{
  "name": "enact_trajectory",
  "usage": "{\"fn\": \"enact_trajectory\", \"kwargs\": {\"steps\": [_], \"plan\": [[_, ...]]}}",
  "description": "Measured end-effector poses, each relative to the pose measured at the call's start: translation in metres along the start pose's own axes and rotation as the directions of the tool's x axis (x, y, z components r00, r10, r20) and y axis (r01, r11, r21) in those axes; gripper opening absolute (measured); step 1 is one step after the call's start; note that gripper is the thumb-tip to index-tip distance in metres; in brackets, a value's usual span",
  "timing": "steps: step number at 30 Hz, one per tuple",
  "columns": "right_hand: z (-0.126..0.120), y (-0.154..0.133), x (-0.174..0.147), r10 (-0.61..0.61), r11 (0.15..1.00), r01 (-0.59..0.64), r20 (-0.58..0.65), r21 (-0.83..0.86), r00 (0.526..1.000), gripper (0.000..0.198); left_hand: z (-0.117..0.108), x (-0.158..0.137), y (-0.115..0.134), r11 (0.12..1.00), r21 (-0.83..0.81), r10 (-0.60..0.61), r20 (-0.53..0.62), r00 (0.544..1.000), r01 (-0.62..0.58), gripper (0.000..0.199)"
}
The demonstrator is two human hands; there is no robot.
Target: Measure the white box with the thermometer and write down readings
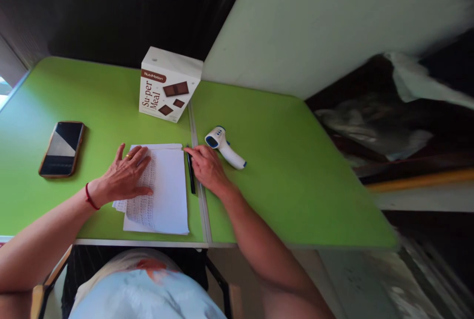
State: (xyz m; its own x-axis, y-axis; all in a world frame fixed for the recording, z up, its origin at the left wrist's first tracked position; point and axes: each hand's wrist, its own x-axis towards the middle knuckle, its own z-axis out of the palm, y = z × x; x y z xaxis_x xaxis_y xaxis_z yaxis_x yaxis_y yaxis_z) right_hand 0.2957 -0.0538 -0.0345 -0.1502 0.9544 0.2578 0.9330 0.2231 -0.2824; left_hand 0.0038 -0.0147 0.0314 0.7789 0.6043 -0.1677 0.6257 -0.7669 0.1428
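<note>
The left hand [124, 176] lies flat, fingers spread, on a white lacy knitted cloth [142, 195] that rests on a white sheet of paper [168, 195]. It presses down and grips nothing.

The right hand [207, 166] rests at the paper's 3 o'clock edge, fingers loosely together. Its fingertips touch a thin black pen [191, 176], but I cannot tell if it has hold of it.

The pen lies flat on the green table [289, 171], along the seam, not lifted yet. Its long way runs from 12 o'clock to 6 o'clock. Nothing looks written on the paper.

At 1 o'clock of the pen lies a white and blue thermometer gun [224, 146]. At 12 o'clock stands a white snack box [168, 89]. At 9 o'clock, well apart, lies a dark phone [62, 148].
</note>
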Motion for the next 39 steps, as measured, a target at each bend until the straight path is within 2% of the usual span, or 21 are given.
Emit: {"fn": "enact_trajectory", "kwargs": {"steps": [2,7,9,12,16,19,23,27,32,36,39], "plan": [[0.0,0.001,0.0,-0.003,1.0,0.003,-0.006,0.022,1.0,0.053,0.002,0.0,0.001,1.0,-0.022,0.001,0.013,1.0,0.0,0.093],[-0.001,-0.001,-0.001,0.02,0.998,-0.017,-0.065,0.057,0.998,0.05,0.012,-0.002,0.004,0.999,-0.043,0.004,0.069,0.998,-0.001,0.138],[-0.002,-0.005,-0.001,0.008,0.998,-0.001,-0.102,0.063,0.995,0.044,0.016,-0.002,0.005,0.999,-0.035,0.004,0.07,0.998,-0.002,0.146],[-0.004,-0.012,-0.001,-0.061,0.995,0.068,-0.093,0.068,0.994,0.04,0.019,-0.002,0.004,0.999,-0.04,0.008,0.039,0.999,-0.006,0.146],[-0.004,-0.02,-0.001,-0.145,0.988,0.145,-0.012,0.06,0.989,0.04,0.019,-0.001,0.004,0.998,-0.054,0.009,0.018,1.0,-0.008,0.145],[-0.001,-0.021,-0.002,-0.145,0.988,0.144,0.014,0.056,0.989,0.036,0.019,-0.001,0.005,0.998,-0.061,-0.002,0.028,1.0,0.004,0.145],[0.001,-0.018,-0.001,-0.126,0.986,0.127,-0.015,0.106,0.992,0.034,0.016,0.0,0.008,0.998,-0.059,-0.017,0.051,0.999,0.02,0.145],[-0.007,-0.007,0.014,-0.057,0.977,0.07,-0.071,0.201,0.996,0.05,0.013,0.001,0.009,0.998,-0.059,-0.019,0.059,0.998,0.023,0.145],[-0.017,0.014,0.056,0.082,0.971,-0.056,-0.1,0.233,0.992,0.063,0.017,0.0,0.006,0.997,-0.077,-0.004,0.048,0.999,0.008,0.147],[-0.005,0.023,0.084,0.241,0.924,-0.2,-0.091,0.326,0.966,0.068,0.026,0.0,0.001,0.996,-0.091,0.017,-0.013,1.0,-0.018,0.145],[0.009,0.024,0.104,0.324,0.859,-0.245,-0.108,0.449,0.94,0.082,0.029,0.0,-0.002,0.995,-0.098,0.016,-0.012,1.0,-0.017,0.147]]}}
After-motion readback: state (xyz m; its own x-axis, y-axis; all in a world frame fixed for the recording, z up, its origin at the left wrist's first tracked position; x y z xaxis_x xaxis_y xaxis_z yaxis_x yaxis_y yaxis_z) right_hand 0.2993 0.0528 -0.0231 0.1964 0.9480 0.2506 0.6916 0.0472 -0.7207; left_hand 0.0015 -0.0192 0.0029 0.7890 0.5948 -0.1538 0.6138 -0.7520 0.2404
